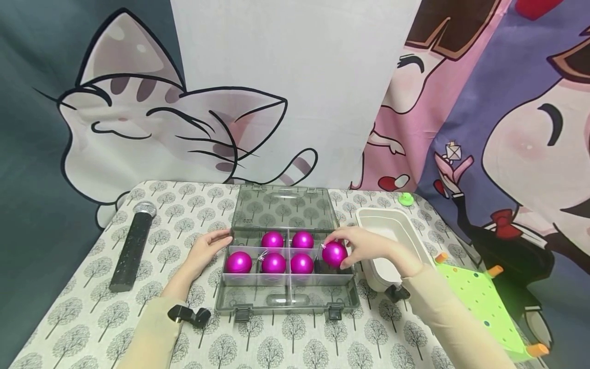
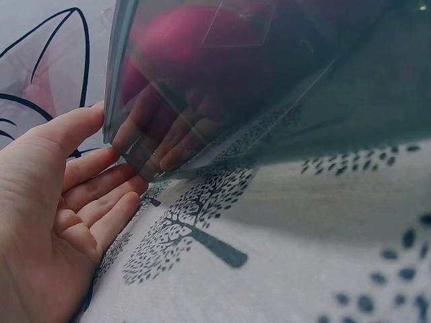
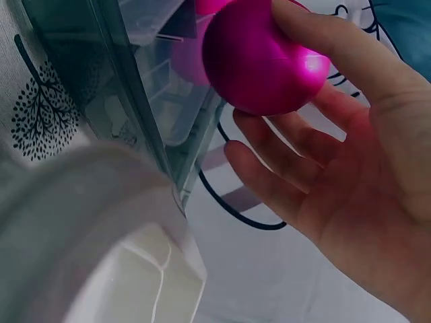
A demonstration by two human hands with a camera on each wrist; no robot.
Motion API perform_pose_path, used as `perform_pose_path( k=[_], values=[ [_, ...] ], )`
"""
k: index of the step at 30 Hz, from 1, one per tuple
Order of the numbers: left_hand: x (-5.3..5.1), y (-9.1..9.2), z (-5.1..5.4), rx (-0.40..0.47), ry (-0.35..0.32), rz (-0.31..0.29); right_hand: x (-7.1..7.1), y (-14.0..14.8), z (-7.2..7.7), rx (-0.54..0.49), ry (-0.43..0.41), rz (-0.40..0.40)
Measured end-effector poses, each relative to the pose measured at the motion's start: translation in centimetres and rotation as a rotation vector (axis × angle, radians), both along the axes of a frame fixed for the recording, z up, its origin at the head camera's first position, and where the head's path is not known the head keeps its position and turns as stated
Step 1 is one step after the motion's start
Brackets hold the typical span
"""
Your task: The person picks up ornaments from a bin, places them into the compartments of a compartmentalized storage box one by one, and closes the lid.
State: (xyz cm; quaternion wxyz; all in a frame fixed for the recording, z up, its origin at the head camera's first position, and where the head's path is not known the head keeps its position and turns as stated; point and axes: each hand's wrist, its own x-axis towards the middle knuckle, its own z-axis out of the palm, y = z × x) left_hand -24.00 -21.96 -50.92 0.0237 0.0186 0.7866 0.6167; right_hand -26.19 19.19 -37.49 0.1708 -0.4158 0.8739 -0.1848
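Pale sleeves (image 1: 149, 333), left hand (image 1: 206, 251) loose-fingered at case (image 1: 253, 295) edge, right hand (image 1: 359, 242) curled round magenta ball (image 1: 334, 255), little room before bin (image 1: 392, 221).

A desk (image 1: 87, 328) carried everything, its top dressed in a pale cloth (image 1: 295, 351) printed with dark grey trees. Near the middle lay a smoky, see-through organizer case (image 1: 318, 307), opened flat, its two latches (image 1: 242, 313) towards the near side and its lid (image 1: 283, 212) spread towards the far edge, the printed trees showing through. To the left, well apart, a black microphone (image 1: 132, 251) lay aslant, silver grille pointing away. Just right of the case stood an off-white plastic basin (image 1: 384, 221); beyond it, near the far right corner, sat a bright green rubber duck (image 1: 406, 199). A lime-green board (image 1: 481, 300) with orange pegs (image 1: 495, 270) lay along the right edge.
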Motion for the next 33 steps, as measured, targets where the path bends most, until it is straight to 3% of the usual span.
perform_pose_path(
  k=[9,20,33],
  values=[
    [0.03,0.01,0.04,-0.008,0.000,-0.001,0.34,-0.44,-0.42,0.042,-0.027,0.049],
    [-0.18,-0.08,-0.12,-0.010,-0.003,0.000,0.54,-0.81,-0.66,0.103,0.029,0.048],
    [-0.15,-0.11,-0.22,-0.003,-0.008,-0.006,0.51,-1.05,-0.66,0.144,0.016,0.009]
  ],
)
